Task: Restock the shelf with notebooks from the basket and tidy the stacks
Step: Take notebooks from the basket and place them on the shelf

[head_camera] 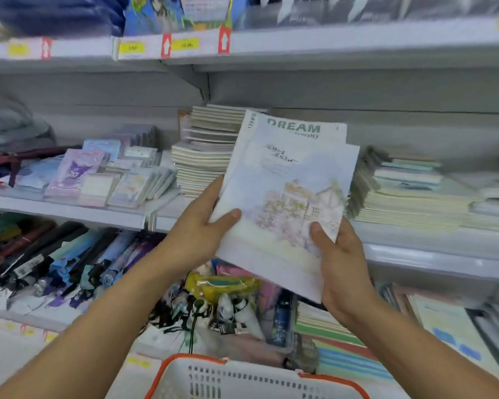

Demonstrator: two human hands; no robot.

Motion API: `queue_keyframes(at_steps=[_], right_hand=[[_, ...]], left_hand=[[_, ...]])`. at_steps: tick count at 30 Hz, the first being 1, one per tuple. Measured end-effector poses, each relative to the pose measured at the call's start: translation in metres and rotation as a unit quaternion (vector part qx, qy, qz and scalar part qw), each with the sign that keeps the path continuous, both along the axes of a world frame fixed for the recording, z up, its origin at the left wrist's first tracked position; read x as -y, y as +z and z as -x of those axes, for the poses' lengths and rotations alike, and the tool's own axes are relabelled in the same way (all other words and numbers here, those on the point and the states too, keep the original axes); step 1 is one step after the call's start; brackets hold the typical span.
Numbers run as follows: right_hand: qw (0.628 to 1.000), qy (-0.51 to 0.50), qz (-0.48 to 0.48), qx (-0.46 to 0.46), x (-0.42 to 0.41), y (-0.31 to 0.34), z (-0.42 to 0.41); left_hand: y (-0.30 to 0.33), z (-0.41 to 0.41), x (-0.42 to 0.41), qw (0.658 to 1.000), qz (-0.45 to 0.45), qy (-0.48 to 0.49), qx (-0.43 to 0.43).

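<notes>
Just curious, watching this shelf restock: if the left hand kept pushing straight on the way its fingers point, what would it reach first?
Probably the tall stack of notebooks on the middle shelf. The left hand, gripping the DREAM notebooks, points up toward it; depth is hard to judge.

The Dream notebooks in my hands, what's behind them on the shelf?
Behind the Dream notebooks, a tall notebook stack shows at their left and a lower stack at their right. The shelf space directly behind them is covered.

Both hands [202, 228] [343, 269] around a notebook bundle [283, 197] before the shelf [415, 251].
</notes>
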State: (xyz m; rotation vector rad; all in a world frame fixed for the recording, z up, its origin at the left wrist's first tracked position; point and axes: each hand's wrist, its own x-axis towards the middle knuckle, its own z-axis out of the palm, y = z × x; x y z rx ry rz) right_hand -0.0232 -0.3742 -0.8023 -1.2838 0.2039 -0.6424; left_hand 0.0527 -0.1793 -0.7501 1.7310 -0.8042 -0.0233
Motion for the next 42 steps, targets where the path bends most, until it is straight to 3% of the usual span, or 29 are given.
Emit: queue_keyframes(at_steps=[3, 7, 9, 13, 19, 21, 24, 26, 29, 31, 34, 36, 38, 40, 41, 42], right_hand=[[0.998, -0.005, -0.023, -0.063, 0.032, 0.016, -0.013], [0.994, 0.070, -0.054, -0.069, 0.067, 0.051, -0.019], [0.995, 0.064, -0.022, -0.067, 0.074, 0.054, -0.021], [0.982, -0.001, 0.140, -0.124, 0.087, 0.041, -0.037], [0.975, -0.104, 0.109, -0.165, 0.121, 0.032, -0.075], [0.959, -0.143, 0.163, -0.184, 0.130, 0.028, -0.084], [0.886, -0.251, 0.320, -0.223, 0.134, 0.023, -0.088], [0.839, -0.298, 0.388, -0.236, 0.132, 0.023, -0.084], [0.782, -0.342, 0.468, -0.230, 0.122, 0.032, -0.074], [0.761, -0.345, 0.527, -0.155, 0.103, 0.039, -0.066], [0.799, -0.217, 0.559, 0.049, 0.045, 0.027, -0.054], [0.814, -0.054, 0.572, 0.090, 0.002, -0.010, -0.042], [0.786, 0.131, 0.604, 0.029, -0.027, -0.075, -0.031], [0.759, 0.290, 0.567, -0.135, -0.040, -0.151, -0.022], [0.718, 0.360, 0.540, -0.250, -0.042, -0.189, -0.017], [0.638, 0.411, 0.550, -0.349, -0.041, -0.226, -0.010]], left_hand=[[0.016, -0.031, 0.047, 0.998, 0.010, 0.048, -0.049], [0.018, -0.059, 0.097, 0.966, 0.030, 0.095, -0.241], [0.018, -0.069, 0.109, 0.955, 0.035, 0.090, -0.279], [0.016, -0.080, 0.120, 0.954, 0.045, 0.059, -0.290], [-0.001, -0.099, 0.132, 0.967, 0.005, 0.169, -0.193], [-0.002, -0.099, 0.140, 0.968, -0.031, 0.219, -0.116], [0.000, -0.098, 0.147, 0.947, -0.169, 0.268, 0.052], [0.003, -0.090, 0.143, 0.936, -0.229, 0.249, 0.096], [-0.001, -0.081, 0.119, 0.933, -0.250, 0.206, 0.159], [-0.013, -0.065, 0.092, 0.930, -0.211, 0.201, 0.223], [-0.040, -0.027, 0.039, 0.938, -0.195, 0.162, 0.237], [-0.060, -0.010, 0.003, 0.927, -0.287, 0.111, 0.213], [-0.083, 0.004, -0.030, 0.879, -0.445, 0.023, 0.166], [-0.100, 0.019, -0.053, 0.806, -0.580, -0.067, 0.097], [-0.106, 0.027, -0.061, 0.770, -0.628, -0.099, 0.058], [-0.110, 0.032, -0.065, 0.743, -0.657, -0.124, 0.023]])
